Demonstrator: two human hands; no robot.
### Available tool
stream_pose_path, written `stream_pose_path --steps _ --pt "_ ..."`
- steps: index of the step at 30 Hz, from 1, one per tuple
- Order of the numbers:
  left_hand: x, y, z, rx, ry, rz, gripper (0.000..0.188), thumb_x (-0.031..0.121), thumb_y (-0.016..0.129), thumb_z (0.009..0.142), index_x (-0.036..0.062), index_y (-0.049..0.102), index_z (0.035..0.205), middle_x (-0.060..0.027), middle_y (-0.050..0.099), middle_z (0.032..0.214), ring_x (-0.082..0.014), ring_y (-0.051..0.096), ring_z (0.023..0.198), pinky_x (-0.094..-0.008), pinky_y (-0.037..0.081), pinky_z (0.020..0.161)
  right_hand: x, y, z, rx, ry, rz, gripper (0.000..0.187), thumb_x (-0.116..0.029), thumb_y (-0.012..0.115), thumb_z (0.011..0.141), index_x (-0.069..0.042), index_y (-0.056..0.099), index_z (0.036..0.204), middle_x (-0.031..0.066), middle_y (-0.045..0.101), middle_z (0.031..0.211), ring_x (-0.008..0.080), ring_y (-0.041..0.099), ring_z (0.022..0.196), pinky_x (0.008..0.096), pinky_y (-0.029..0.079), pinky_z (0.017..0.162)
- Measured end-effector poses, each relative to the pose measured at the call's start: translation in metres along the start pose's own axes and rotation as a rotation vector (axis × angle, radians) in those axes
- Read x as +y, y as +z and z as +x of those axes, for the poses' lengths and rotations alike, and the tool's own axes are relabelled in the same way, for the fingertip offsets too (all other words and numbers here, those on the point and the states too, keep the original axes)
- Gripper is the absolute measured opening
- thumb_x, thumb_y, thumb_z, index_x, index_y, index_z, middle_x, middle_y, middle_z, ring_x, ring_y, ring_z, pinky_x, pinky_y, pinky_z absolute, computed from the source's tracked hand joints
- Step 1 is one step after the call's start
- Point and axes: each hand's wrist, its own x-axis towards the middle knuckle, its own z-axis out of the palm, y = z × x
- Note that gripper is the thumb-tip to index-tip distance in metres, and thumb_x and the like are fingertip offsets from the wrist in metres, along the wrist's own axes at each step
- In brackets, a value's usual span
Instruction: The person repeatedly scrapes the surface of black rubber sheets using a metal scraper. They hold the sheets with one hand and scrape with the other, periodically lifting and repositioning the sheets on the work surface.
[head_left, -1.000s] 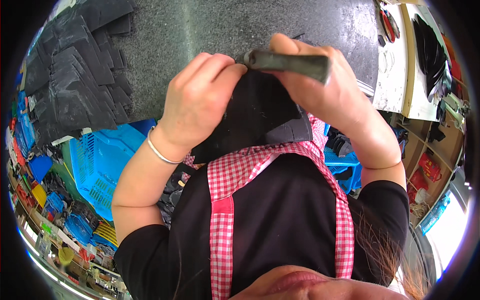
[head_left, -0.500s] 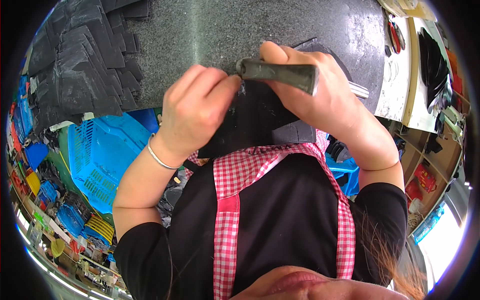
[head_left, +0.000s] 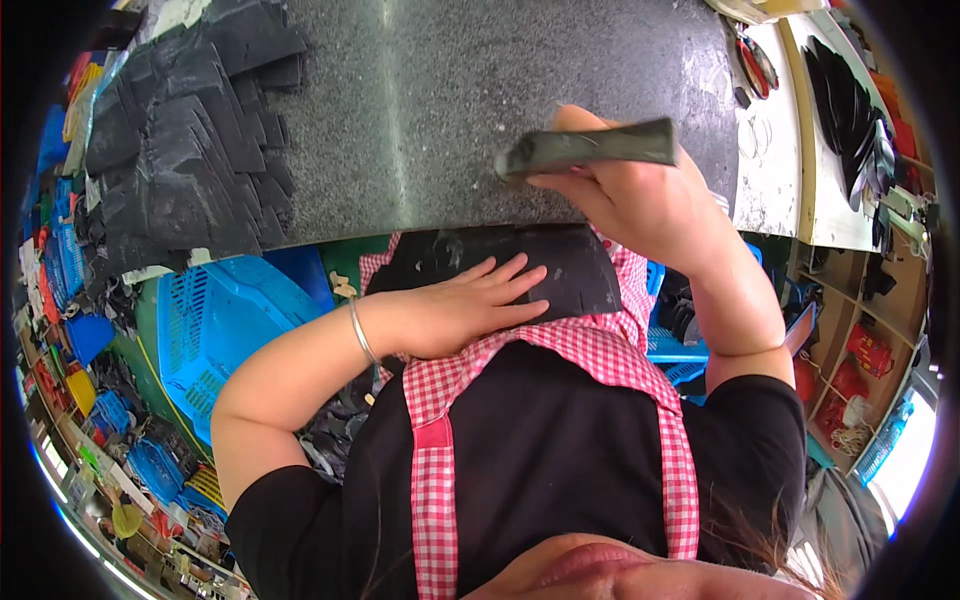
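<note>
In my right hand (head_left: pixel 640 195) is a cobbler's hammer (head_left: pixel 600 147), gripped close below its dark head and held above the bench. The head's rounded end points left and its flared end points right; my hand hides the handle. My left hand (head_left: pixel 460 310), wearing a silver bangle, lies flat with fingers spread on a black sheet piece (head_left: pixel 570 265). This piece rests on my lap over the red checked apron (head_left: pixel 560 340), just below the bench's near edge. Its surface carries some pale scuffs.
Overlapping black pieces (head_left: pixel 180 140) cover the left of the dark grey workbench (head_left: pixel 450 90). A blue basket (head_left: pixel 215 320) sits lower left, another blue basket (head_left: pixel 675 345) right of my lap. Red-handled pliers (head_left: pixel 757 65) and curved black pieces (head_left: pixel 845 115) lie right, near wooden shelves (head_left: pixel 865 290).
My left hand has left the hammer head and come down flat onto the black piece. That piece has slid off the bench edge onto my lap. The hammer has shifted slightly right.
</note>
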Motion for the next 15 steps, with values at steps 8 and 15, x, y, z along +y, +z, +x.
stream_pose_path --steps 8,15 --pt "-0.110 -0.253 0.053 1.038 -0.124 0.565 0.053 0.026 0.082 0.097 0.0114 0.070 0.146 -0.0090 0.077 0.141 -0.0282 0.069 0.137 -0.0425 0.050 0.117 0.027 -0.030 -0.040 0.178 0.239 0.126 0.019 -0.011 0.086 0.095 -0.005 0.069 0.098 0.0085 0.056 0.067 0.0209 0.055 0.056 0.0374 0.045 0.056" --pt "-0.204 -0.370 0.043 0.651 -0.717 0.937 0.057 0.016 0.070 0.099 0.0205 0.064 0.155 -0.0200 0.078 0.128 -0.0424 0.074 0.120 -0.0501 0.057 0.108 0.065 -0.040 -0.064 0.223 0.408 0.177 0.020 -0.009 0.088 0.092 -0.005 0.069 0.097 0.0041 0.055 0.065 0.0136 0.051 0.057 0.0341 0.040 0.055"
